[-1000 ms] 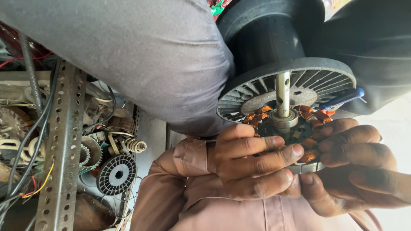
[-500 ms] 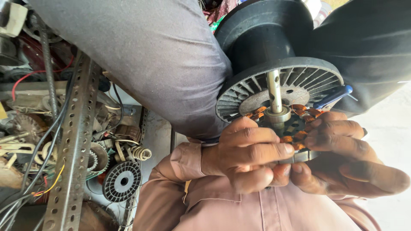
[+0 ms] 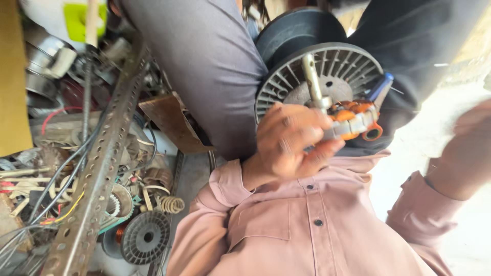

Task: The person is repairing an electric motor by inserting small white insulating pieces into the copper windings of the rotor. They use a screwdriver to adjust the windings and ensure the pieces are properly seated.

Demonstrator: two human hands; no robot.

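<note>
One hand only on the part: left hand (image 3: 286,140) fingers clamped round the motor stator (image 3: 353,120), right hand (image 3: 473,148) blurred, finger state unclear.

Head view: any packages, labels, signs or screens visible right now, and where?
No readable label, sign or screen shows.
Yellow-brown flat board, far left edge: plain, possibly cardboard.
Lime-green tag-like patch on a white object, top left: too blurred to identify.

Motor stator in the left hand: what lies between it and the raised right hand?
In the head view, nothing: the stator in the left hand and the blurred right hand are separated only by pale floor.
</note>
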